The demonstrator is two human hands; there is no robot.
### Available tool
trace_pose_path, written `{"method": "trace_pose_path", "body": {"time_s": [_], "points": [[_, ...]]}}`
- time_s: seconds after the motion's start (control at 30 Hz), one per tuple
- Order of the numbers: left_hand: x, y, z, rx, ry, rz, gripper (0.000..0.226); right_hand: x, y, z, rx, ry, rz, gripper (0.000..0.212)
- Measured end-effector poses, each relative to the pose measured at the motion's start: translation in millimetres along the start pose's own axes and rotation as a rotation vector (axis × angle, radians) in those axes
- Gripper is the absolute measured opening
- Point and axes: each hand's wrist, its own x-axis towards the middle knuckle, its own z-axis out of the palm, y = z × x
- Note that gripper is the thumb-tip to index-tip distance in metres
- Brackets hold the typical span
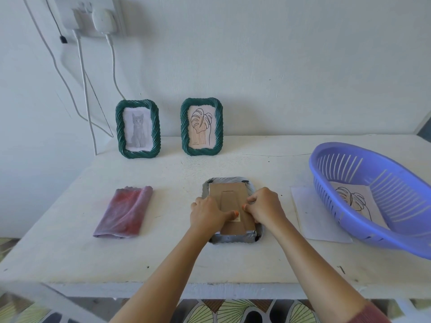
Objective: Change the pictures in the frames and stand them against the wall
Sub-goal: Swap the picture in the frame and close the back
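Where the white-painted table [175, 252] butts against a pale wall [279, 66], a wall socket [93, 15] sits high at the left with white cables [81, 78] hanging down past the table edge; patterned floor [233, 311] shows below the near edge. Count: three frames, two leaf drawings, one cat picture, one cloth, one basket, one loose sheet. Two green frames stand upright at the back, touching the wall; cat frame [137, 129] on the left, leaf frame [201, 127] just to its right, well apart from each other. Third one, the face-down frame [233, 239], lies flat at the table's centre, grey rim showing round a brown backing board [229, 194]. Left hand [206, 214] lies on the board's left side, thumb stretched across it, fingers bent over the edge; right hand [265, 206] grips the right edge with curled fingers, thumb tip pressed on the board; fingertips hidden on both. Folded pinkish cloth [124, 212] lies to the left of that frame, apart from it. Blue slotted basket [326, 148] sits tipped at the right; inside it, one loose leaf print [354, 201]; a plain white sheet [314, 217] lies flat, partly under the basket's left side.
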Motion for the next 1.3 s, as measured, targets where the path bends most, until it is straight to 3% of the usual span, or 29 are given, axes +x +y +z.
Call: {"method": "trace_pose_path", "body": {"time_s": [0.07, 0.27, 0.37, 0.87, 1.1, 1.3], "points": [[0, 0, -1, 0.008, -0.005, 0.004, 0.063, 2, -3, 1, -0.109, -0.005, 0.0, 0.006], [-1, 1, -1, 0.048, -0.003, 0.019, 0.061, 7, -4, 4, -0.279, 0.02, 0.011, 0.025], [-1, 2, -1, 0.046, 0.003, 0.022, 0.061, 8, -2, 5, -0.29, 0.026, 0.005, 0.025], [1, -2, 4, 0.007, 0.047, 0.032, 0.08, 3, 7, -2, -0.155, 0.022, -0.086, 0.019], [16, -5, -3, -0.09, 0.065, -0.019, 0.057, 12, 14, -5, -0.086, 0.033, -0.12, 0.04], [21, -6, -3, -0.05, 0.066, -0.027, 0.054, 16, 18, -2, -0.025, -0.003, -0.143, 0.037]]}}
